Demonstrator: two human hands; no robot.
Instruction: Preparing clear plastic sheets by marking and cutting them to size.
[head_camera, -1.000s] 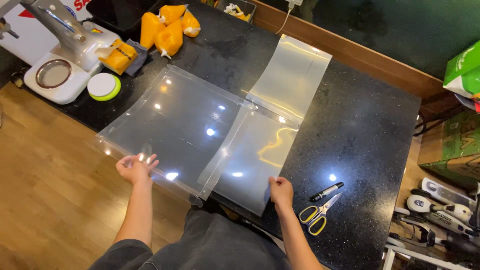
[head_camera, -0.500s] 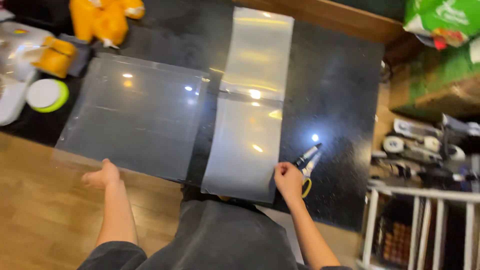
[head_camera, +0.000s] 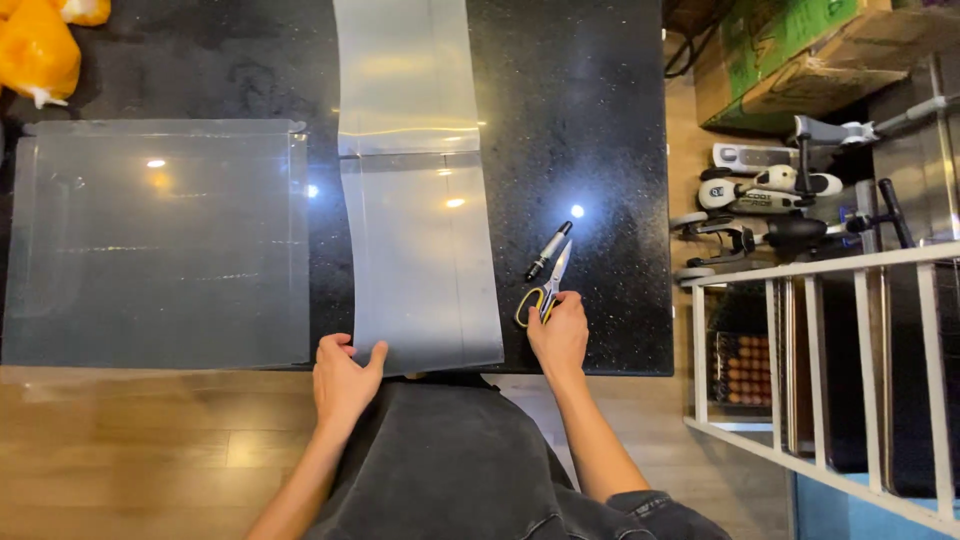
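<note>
Resting on the near edge of the long frosted plastic strip, left hand lies open, fingers on its corner. Right hand sits just right of the strip, fingers curled onto the yellow-handled scissors on the black surface; black marker beside them. Clear sheet lies left of the strip.

At the upper left of the frame, the orange soft thing is cut off by the top and left edges. The long clear strip runs out past the top edge. The right hand covers part of the scissors' yellow handles.
</note>
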